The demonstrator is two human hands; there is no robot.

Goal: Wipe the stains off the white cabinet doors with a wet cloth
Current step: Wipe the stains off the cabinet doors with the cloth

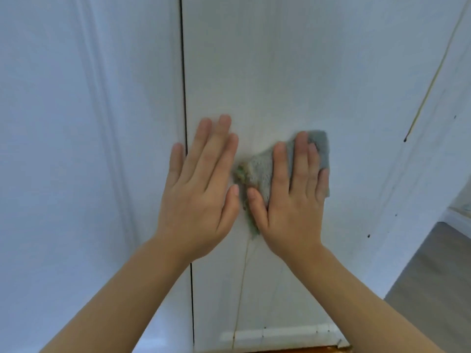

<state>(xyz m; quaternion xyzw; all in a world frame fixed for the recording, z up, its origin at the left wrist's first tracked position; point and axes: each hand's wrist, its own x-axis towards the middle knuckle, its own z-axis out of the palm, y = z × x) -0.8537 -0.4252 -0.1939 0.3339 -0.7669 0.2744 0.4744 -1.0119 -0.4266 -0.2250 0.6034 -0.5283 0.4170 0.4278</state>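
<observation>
The right hand (288,200) presses the grey cloth (262,171) flat with spread fingers on the cabinet door (280,72), while the left hand (198,194), fingers extended and nearly together, likely steadies its left edge.

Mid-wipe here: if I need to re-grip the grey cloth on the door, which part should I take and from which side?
Probably the upper right corner of the grey cloth. It sticks out flat and bare beyond the fingertips of the right hand, which presses the rest against the cabinet door. Come from above right. The lower left edge looks bunched and sits close to the left hand.
</observation>
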